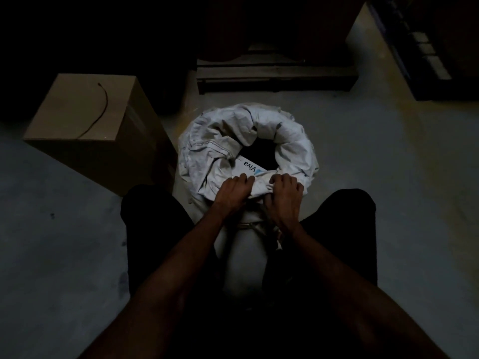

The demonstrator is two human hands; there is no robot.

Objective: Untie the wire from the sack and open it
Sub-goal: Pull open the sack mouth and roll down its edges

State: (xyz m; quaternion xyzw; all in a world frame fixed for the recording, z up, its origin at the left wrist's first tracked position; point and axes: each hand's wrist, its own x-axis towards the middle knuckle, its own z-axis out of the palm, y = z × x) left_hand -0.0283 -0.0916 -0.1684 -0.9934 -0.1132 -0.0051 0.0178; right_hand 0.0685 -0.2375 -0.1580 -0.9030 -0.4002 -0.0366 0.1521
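One cardboard box [85, 117] at left on the concrete floor [375, 177], one dark wire [99, 110] lying loose on its top. Wire runs near-to-far along the box top, slight curve, far end tipped with a small knob; well apart from the sack. One white sack [248, 141] standing upright just right of the box, between the person's knees, mouth open and facing up, rim rolled outward into a thick collar. One white pack printed "Viva" [250, 165] visible inside the mouth, the rest of the inside dark. Two hands on the near rim: left hand [234, 191] fingers curled over the rolled edge, gripping cloth; right hand [285, 195] just beside it, fingers bunching the same fold. One low pallet [274, 76] beyond the sack, in shadow.
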